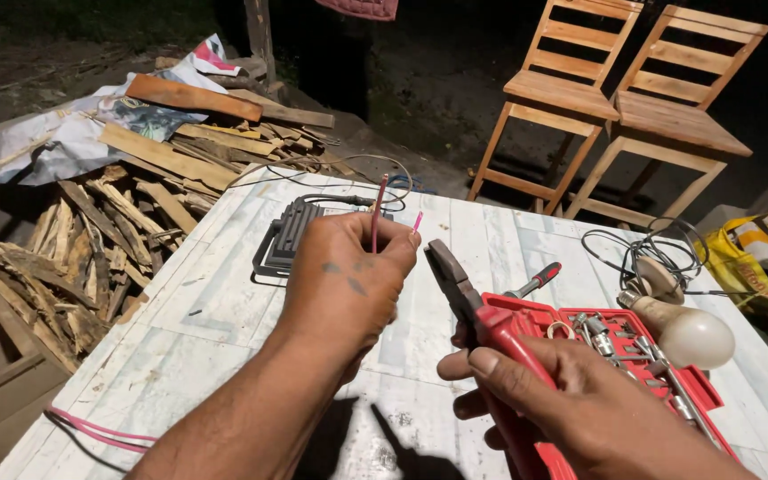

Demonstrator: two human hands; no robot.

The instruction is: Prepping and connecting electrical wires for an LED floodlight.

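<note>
The left hand (344, 280) is pinching a thin red wire (375, 213) upright, fingers closed around it. Just right of it, the right hand (571, 409) is gripping red-handled steel pliers (468, 298), nose pointing up-left toward the wire.

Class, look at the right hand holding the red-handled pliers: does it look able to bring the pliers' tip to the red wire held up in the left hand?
Probably yes. The right hand points the pliers toward the red wire in the left hand, with only open air between.
</note>
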